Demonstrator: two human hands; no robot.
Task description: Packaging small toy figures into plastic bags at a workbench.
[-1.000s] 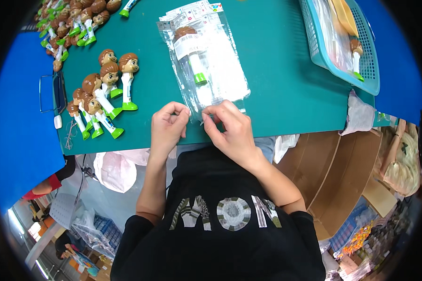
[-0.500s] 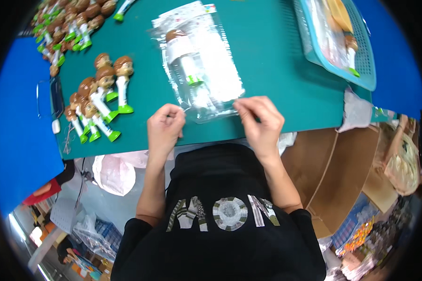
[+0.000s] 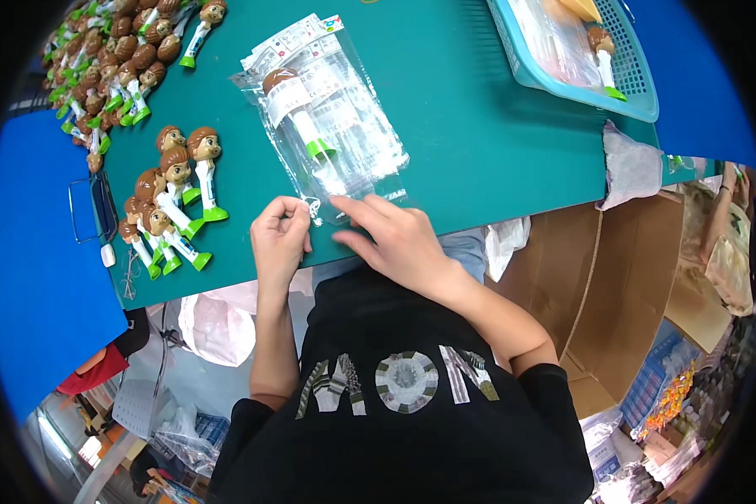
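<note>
A clear plastic bag (image 3: 370, 134) lies on the green table, its printed header at the far end. Inside it is a toy figure (image 3: 308, 126) with brown hair, a white body and a green base, partly covered by a white label. My left hand (image 3: 279, 239) is closed by the bag's near left corner. A small crumpled whitish bit (image 3: 313, 210) shows at its fingertips; what the fingers pinch is unclear. My right hand (image 3: 399, 244) reaches over the bag's near edge, fingers stretched out and thumb apart, its fingertips at the plastic.
Several loose figures (image 3: 172, 202) lie left of the bag, with a larger heap (image 3: 118, 67) behind them. A light-blue basket (image 3: 554, 84) at the far right holds plastic bags and one figure. A grey cloth (image 3: 630, 168) hangs over the table edge, above a cardboard box (image 3: 622, 286).
My right hand has moved left along the bag's near edge and its fingers have straightened. My left hand stays closed by the near left corner. The bag's near edge, earlier stretched between both hands, has slackened.
</note>
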